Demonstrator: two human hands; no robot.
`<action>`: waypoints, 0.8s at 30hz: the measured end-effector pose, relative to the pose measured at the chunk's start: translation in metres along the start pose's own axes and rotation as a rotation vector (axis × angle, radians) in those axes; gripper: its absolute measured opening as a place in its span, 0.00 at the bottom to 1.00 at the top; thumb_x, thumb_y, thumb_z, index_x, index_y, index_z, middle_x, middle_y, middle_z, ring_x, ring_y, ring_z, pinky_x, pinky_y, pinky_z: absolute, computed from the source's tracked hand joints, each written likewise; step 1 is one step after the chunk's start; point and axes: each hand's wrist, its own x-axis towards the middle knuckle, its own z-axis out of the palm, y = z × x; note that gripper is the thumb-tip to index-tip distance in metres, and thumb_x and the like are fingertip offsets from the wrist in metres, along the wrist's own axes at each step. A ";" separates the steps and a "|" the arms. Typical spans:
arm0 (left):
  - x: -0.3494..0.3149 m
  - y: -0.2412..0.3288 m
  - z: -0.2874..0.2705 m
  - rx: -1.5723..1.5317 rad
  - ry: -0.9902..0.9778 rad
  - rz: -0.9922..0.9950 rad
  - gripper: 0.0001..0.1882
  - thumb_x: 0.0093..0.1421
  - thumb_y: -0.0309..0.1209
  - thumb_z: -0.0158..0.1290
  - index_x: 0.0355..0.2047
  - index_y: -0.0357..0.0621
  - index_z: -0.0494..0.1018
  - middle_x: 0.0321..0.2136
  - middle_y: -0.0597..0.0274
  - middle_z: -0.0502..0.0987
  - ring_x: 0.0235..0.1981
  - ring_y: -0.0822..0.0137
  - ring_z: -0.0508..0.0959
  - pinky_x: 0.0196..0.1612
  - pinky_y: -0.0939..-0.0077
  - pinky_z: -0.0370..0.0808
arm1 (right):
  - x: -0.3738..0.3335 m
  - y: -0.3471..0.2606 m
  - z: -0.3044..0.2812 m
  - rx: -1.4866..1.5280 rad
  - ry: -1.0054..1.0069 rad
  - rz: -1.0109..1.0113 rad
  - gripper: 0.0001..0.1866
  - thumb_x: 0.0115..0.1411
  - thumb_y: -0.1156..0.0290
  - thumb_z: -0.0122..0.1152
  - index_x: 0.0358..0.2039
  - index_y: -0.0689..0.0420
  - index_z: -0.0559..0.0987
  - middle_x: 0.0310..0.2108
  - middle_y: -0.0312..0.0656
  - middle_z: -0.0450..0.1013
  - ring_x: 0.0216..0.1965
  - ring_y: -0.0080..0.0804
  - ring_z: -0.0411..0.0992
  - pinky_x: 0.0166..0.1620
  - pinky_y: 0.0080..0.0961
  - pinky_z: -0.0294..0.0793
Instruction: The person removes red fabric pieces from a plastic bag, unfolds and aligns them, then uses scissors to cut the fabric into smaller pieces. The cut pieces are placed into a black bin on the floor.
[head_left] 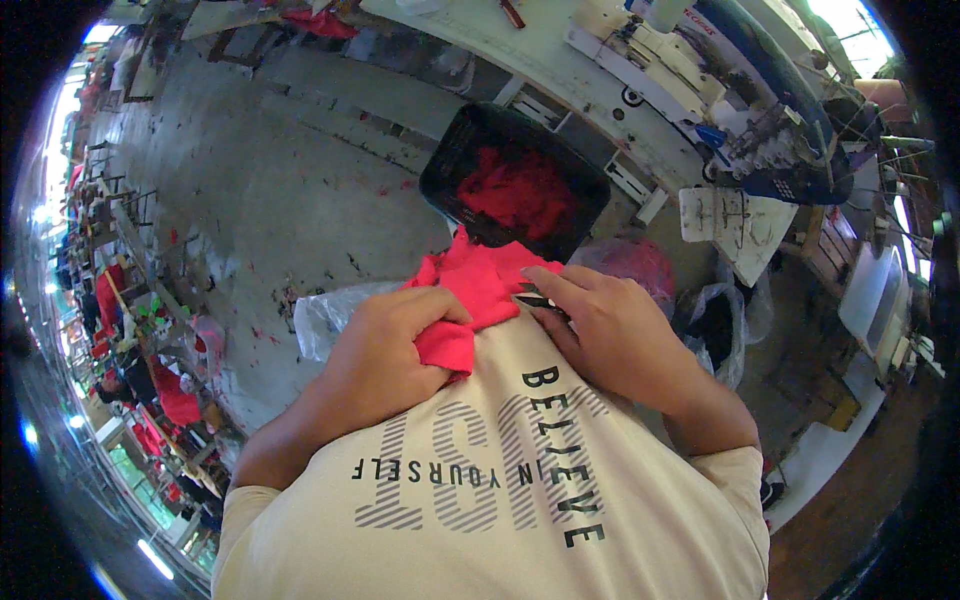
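Observation:
Bright red fabric (478,285) is bunched in front of my chest. My left hand (392,345) is closed around its left side, and a folded flap hangs below the fingers. My right hand (622,325) is at the fabric's right edge, with thumb and fingers pinched around a small dark tool (534,299). The tool looks like thread snips, but the fingers hide most of it. Just beyond the hands, a black plastic crate (440,180) holds a heap of red fabric pieces (520,190).
A sewing machine (660,60) stands on the worktable (470,30) at the far right. Clear plastic bags (325,325) lie on both sides of me, one with reddish contents (635,265). Scraps dot the grey floor (250,180). Racks and red garments (178,395) line the left.

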 end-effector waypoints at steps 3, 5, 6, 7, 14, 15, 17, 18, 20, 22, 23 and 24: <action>0.001 0.002 -0.001 0.007 0.015 0.066 0.14 0.44 0.24 0.58 0.34 0.39 0.75 0.32 0.50 0.78 0.36 0.48 0.79 0.40 0.63 0.75 | 0.003 0.004 0.002 -0.004 0.009 -0.010 0.16 0.59 0.70 0.57 0.47 0.59 0.76 0.35 0.52 0.75 0.36 0.51 0.75 0.39 0.42 0.76; 0.000 0.001 0.000 0.012 0.024 0.101 0.14 0.44 0.23 0.58 0.35 0.39 0.75 0.32 0.50 0.78 0.37 0.49 0.79 0.41 0.64 0.75 | 0.005 0.006 0.002 -0.002 0.002 -0.019 0.16 0.58 0.70 0.58 0.47 0.59 0.76 0.35 0.52 0.75 0.36 0.51 0.75 0.39 0.42 0.76; 0.000 0.001 0.000 0.009 0.018 0.106 0.15 0.43 0.23 0.58 0.35 0.38 0.75 0.32 0.50 0.78 0.37 0.49 0.79 0.41 0.64 0.75 | 0.009 0.005 0.000 -0.003 -0.006 -0.023 0.16 0.58 0.70 0.58 0.47 0.60 0.76 0.35 0.52 0.75 0.36 0.51 0.75 0.40 0.42 0.76; 0.001 0.000 -0.001 0.006 0.013 0.113 0.15 0.43 0.22 0.58 0.35 0.38 0.75 0.33 0.50 0.78 0.37 0.49 0.79 0.41 0.64 0.75 | 0.012 0.004 0.000 -0.005 -0.014 -0.028 0.17 0.58 0.70 0.58 0.47 0.60 0.76 0.35 0.53 0.75 0.36 0.51 0.75 0.40 0.42 0.76; 0.002 0.000 -0.004 0.010 0.014 0.122 0.15 0.44 0.23 0.58 0.35 0.38 0.75 0.32 0.50 0.78 0.37 0.50 0.79 0.41 0.64 0.75 | 0.016 0.007 0.021 0.132 0.199 -0.004 0.18 0.59 0.71 0.59 0.49 0.60 0.74 0.34 0.53 0.74 0.34 0.52 0.75 0.37 0.41 0.75; 0.001 0.000 -0.003 0.009 0.018 0.109 0.14 0.44 0.23 0.58 0.35 0.38 0.75 0.32 0.50 0.78 0.36 0.50 0.79 0.41 0.64 0.75 | 0.014 0.004 0.021 0.136 0.216 0.024 0.18 0.59 0.71 0.59 0.49 0.60 0.73 0.33 0.52 0.74 0.34 0.51 0.75 0.37 0.40 0.75; 0.001 0.000 -0.004 0.008 0.023 0.083 0.14 0.45 0.23 0.58 0.35 0.38 0.75 0.32 0.50 0.78 0.36 0.49 0.79 0.40 0.64 0.75 | 0.013 0.000 0.022 0.146 0.246 0.048 0.18 0.59 0.72 0.60 0.50 0.59 0.73 0.33 0.52 0.73 0.33 0.50 0.75 0.36 0.39 0.75; 0.001 0.000 -0.004 0.004 0.028 0.087 0.14 0.46 0.23 0.58 0.36 0.39 0.75 0.32 0.50 0.78 0.36 0.49 0.79 0.40 0.64 0.75 | 0.012 0.000 0.022 0.150 0.259 0.044 0.18 0.59 0.72 0.60 0.50 0.59 0.73 0.34 0.51 0.73 0.33 0.50 0.75 0.35 0.39 0.75; 0.000 -0.002 -0.004 -0.003 0.034 0.098 0.13 0.47 0.23 0.58 0.36 0.39 0.75 0.32 0.50 0.78 0.36 0.49 0.79 0.40 0.64 0.75 | 0.012 -0.001 0.022 0.156 0.284 0.029 0.18 0.58 0.73 0.60 0.50 0.59 0.72 0.34 0.50 0.73 0.32 0.49 0.75 0.35 0.38 0.75; 0.001 -0.001 -0.005 -0.003 0.043 0.112 0.13 0.47 0.23 0.58 0.36 0.39 0.75 0.32 0.50 0.78 0.36 0.49 0.79 0.40 0.64 0.75 | 0.013 -0.001 0.024 0.158 0.305 0.005 0.19 0.57 0.74 0.61 0.50 0.59 0.72 0.34 0.49 0.72 0.31 0.48 0.75 0.34 0.39 0.76; 0.001 -0.001 -0.005 -0.003 0.048 0.118 0.13 0.47 0.24 0.58 0.36 0.39 0.75 0.32 0.50 0.78 0.36 0.49 0.79 0.40 0.64 0.75 | 0.014 -0.001 0.023 0.141 0.293 -0.010 0.18 0.58 0.73 0.60 0.50 0.59 0.72 0.35 0.50 0.72 0.31 0.50 0.75 0.33 0.40 0.76; 0.001 -0.002 -0.005 -0.008 0.055 0.117 0.13 0.48 0.24 0.58 0.36 0.39 0.75 0.33 0.50 0.78 0.36 0.49 0.79 0.40 0.64 0.75 | 0.014 -0.002 0.021 0.123 0.281 -0.024 0.18 0.59 0.72 0.59 0.50 0.59 0.71 0.36 0.50 0.73 0.31 0.52 0.75 0.33 0.41 0.76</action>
